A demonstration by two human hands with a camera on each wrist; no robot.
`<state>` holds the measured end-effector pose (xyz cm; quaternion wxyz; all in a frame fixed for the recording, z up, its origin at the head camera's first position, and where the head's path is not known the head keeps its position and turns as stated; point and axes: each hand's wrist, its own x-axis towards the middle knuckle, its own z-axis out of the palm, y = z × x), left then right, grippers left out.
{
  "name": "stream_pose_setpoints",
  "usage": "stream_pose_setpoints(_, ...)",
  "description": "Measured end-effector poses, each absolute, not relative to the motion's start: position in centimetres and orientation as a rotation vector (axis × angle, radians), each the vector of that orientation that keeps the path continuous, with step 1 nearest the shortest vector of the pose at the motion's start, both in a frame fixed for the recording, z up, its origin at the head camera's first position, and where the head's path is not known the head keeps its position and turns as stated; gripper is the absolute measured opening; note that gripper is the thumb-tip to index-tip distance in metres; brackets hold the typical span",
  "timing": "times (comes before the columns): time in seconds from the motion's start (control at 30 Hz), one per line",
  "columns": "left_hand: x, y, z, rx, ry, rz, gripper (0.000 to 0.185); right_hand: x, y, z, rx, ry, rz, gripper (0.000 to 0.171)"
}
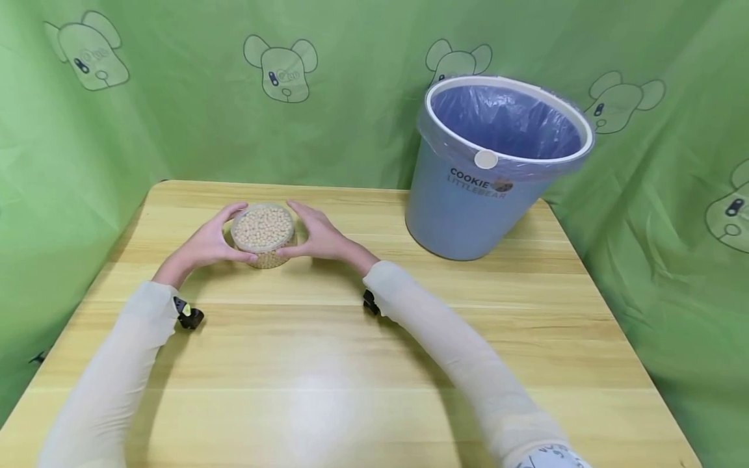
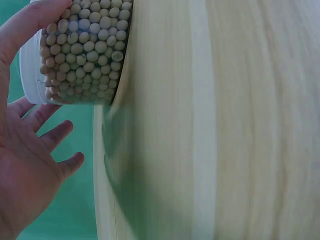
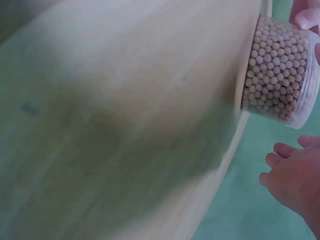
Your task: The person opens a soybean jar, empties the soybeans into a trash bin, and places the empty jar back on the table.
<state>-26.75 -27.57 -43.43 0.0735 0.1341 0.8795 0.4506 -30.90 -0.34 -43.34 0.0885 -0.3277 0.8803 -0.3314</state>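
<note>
Head view: a clear plastic jar (image 1: 262,234) packed with pale round beans, most likely soybeans, stands upright on the wooden table (image 1: 328,364), toward the far left part of the top. Both hands are around it. The left hand (image 1: 206,244) cups the jar's left side, thumb at the near side and fingers curling round the far rim. The right hand (image 1: 318,237) mirrors this on the right side, thumb near the front of the jar and fingers over the far edge. Each grip is a curved clasp pressed against the jar wall; the jar sits between the two palms.

Left wrist view: the jar (image 2: 82,52) shows a white screw rim and beans filling it to the wall; the thumb lies on the jar's side, while the other fingers (image 2: 55,137) are spread and appear clear of the plastic here. Right wrist view: the jar (image 3: 277,70) rests base-down on the table edge region, a fingertip touching its upper side; the rest of that hand (image 3: 295,175) is apart from it. Both wrist views are motion-blurred.

A light blue waste bin (image 1: 468,208) with a bluish liner bag stands at the far right of the table, well apart from the jar. A green printed cloth (image 1: 351,97) hangs behind.
</note>
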Motion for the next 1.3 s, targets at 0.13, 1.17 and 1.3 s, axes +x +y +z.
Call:
stream_pose_setpoints(0.13, -26.7, -27.6, -43.4, 0.394, 2.645, 1.351, 0.124, -31.1, -0.7, -43.8, -0.958, 2.606, -0.982, 0.123)
stream_pose_setpoints(1.17, -28.2, -22.0, -43.8, 0.405, 2.661, 1.483, 0.116, -31.5, 3.6, -44.0, -0.833, 2.390, -1.368, 0.102)
stream_pose_setpoints(1.3, -28.5, -19.9, -44.0, 0.427, 2.626, 1.523, 0.115, -31.4, 5.8, -43.8, -0.815, 2.381, -1.417, 0.099)
